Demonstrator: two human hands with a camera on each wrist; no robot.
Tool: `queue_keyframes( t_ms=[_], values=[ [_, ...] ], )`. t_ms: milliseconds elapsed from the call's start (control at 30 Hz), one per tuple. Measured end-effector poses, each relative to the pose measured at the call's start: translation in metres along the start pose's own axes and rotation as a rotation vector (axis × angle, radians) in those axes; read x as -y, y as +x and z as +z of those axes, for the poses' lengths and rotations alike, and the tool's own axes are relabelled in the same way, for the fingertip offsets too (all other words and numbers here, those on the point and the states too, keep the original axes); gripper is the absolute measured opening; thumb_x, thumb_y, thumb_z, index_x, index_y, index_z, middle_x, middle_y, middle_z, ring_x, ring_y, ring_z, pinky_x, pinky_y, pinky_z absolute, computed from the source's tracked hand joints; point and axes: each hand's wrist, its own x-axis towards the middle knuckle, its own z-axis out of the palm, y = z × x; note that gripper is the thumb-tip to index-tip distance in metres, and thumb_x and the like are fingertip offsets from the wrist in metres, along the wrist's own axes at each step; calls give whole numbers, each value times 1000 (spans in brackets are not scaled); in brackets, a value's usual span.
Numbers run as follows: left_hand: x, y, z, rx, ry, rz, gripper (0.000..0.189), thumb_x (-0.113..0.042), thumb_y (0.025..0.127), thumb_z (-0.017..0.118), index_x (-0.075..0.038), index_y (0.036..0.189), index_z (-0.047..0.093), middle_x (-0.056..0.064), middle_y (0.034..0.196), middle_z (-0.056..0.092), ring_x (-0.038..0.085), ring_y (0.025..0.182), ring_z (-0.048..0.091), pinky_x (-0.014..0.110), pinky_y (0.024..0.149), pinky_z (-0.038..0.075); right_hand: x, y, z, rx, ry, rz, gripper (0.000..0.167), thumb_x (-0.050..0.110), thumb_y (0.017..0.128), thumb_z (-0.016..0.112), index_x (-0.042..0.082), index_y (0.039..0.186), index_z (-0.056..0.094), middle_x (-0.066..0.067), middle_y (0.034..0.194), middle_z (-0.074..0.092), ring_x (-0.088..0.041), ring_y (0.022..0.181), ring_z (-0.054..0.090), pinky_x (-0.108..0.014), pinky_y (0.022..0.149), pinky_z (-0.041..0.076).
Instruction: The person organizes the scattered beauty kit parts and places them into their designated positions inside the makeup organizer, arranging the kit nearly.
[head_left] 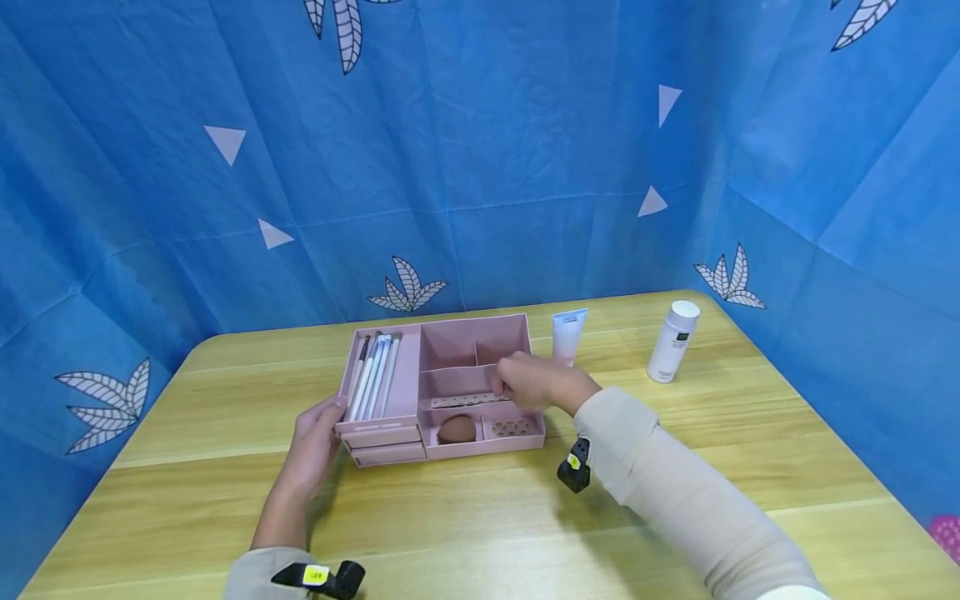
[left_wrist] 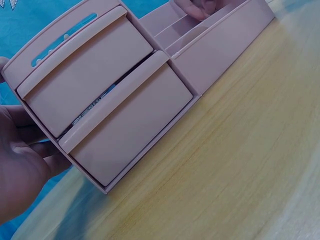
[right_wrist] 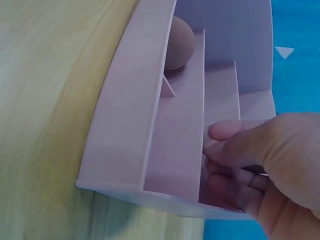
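Note:
A pink desktop organizer (head_left: 480, 451) with two drawers at its left front stands on the table. My left hand (head_left: 317, 442) grips its left side, thumb at the top rim and fingers along the outer wall. Several makeup brushes (head_left: 378, 375) lie in the tray beside that hand. My right hand (head_left: 536, 381) reaches into the middle compartment, fingers bent, thumb and fingertips close together by the divider (right_wrist: 200, 125). A pale dotted strip (head_left: 465, 400) lies along that compartment, its right end by these fingers; I cannot tell whether they pinch it. The brown makeup sponge (head_left: 456, 429) sits in front.
Behind my right hand, a white and pink tube (head_left: 568, 333) stands on its cap. A white bottle (head_left: 672, 342) stands farther right on the wooden table (head_left: 525, 533). Gold-dotted items (head_left: 512, 427) show in the front right compartment. Blue curtain (head_left: 480, 167) hangs behind.

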Motion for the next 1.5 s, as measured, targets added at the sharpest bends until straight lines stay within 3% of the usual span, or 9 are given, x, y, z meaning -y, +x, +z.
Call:
queue_keyframes(
  t_ms=[200,267,467,667,867,967,1233,1500],
  values=[
    [0,0,0,-5,2,-1,52,-23,103,32,16,137,32,31,140,38,-2,104,55,13,94,44,-1,-5,0,-46,48,-58,23,-10,79,50,5,77,67,0,77,63,-11,72,53,-22,67,48],
    [0,0,0,-3,2,0,52,-23,103,32,16,137,31,31,140,37,-3,104,54,13,94,44,-2,-6,1,-67,70,-69,23,-8,82,52,3,91,71,-3,90,68,-12,80,56,-24,73,51],
    [-1,0,0,4,13,-5,53,-24,103,32,15,138,29,30,142,36,-3,106,53,13,95,43,-8,-10,2,-144,169,-115,16,-5,84,56,1,92,69,-6,89,67,-12,80,58,-23,74,52],
    [-2,0,-1,4,21,-15,54,-25,103,32,14,139,29,29,143,36,-5,106,52,12,95,42,-14,-16,0,-206,268,-89,16,-1,88,56,-2,101,66,-12,96,68,-17,89,63,-27,81,54],
    [-1,0,-1,7,24,-27,55,-27,103,32,13,140,28,27,144,34,10,120,46,12,97,40,-25,-22,-4,-316,357,-72,14,1,89,57,0,100,66,-14,96,68,-17,87,63,-29,78,55],
    [-1,0,-1,8,22,-32,56,-28,103,32,13,141,27,27,145,34,14,122,44,12,97,39,-30,-25,-9,-370,384,-54,13,3,90,58,1,100,66,-13,95,68,-18,87,63,-31,79,55],
    [-1,0,-1,-3,27,-33,55,-28,103,33,13,139,30,27,143,37,-5,106,51,11,95,41,-48,-37,-34,-475,427,52,19,8,92,57,1,109,64,-13,103,67,-25,96,62,-39,87,53],
    [-1,-1,0,-9,16,-21,53,-26,103,33,14,138,32,29,141,38,-4,105,53,12,94,43,-72,-49,-45,-558,480,201,23,14,95,55,5,115,61,-13,112,63,-27,101,59,-42,88,52]
  ],
)
